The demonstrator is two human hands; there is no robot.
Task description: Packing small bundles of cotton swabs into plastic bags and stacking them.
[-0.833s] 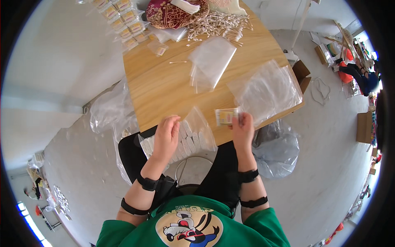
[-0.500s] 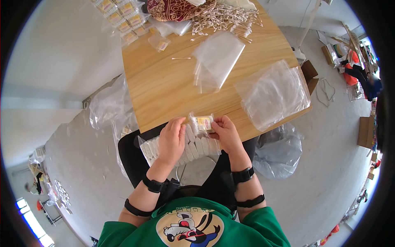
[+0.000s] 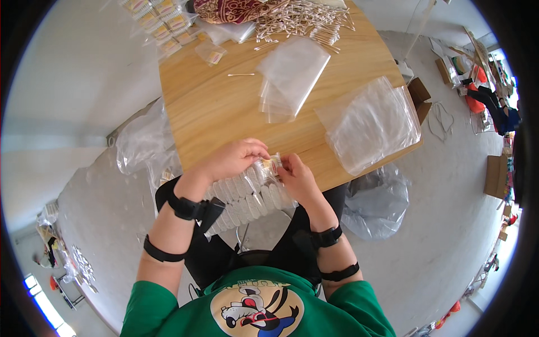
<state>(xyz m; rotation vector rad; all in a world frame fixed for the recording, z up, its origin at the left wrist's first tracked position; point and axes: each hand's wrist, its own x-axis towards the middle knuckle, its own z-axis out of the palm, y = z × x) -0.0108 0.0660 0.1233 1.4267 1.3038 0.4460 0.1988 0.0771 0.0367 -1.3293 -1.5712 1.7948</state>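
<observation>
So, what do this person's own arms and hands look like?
The left hand and right hand are bare. Short green sleeves cover the upper arms. Each arm wears a wider black strap near the wrist and a thinner black band higher up. A blocky dark piece juts from the left strap.

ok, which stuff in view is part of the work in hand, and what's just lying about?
In use:
- small swab packet, between left hand and right hand
- bagged white bundles, next to both
- probably: flat clear bags, loose swab pile

Likely just lying about:
- red patterned cloth
- cardboard box
- cord on the floor
</observation>
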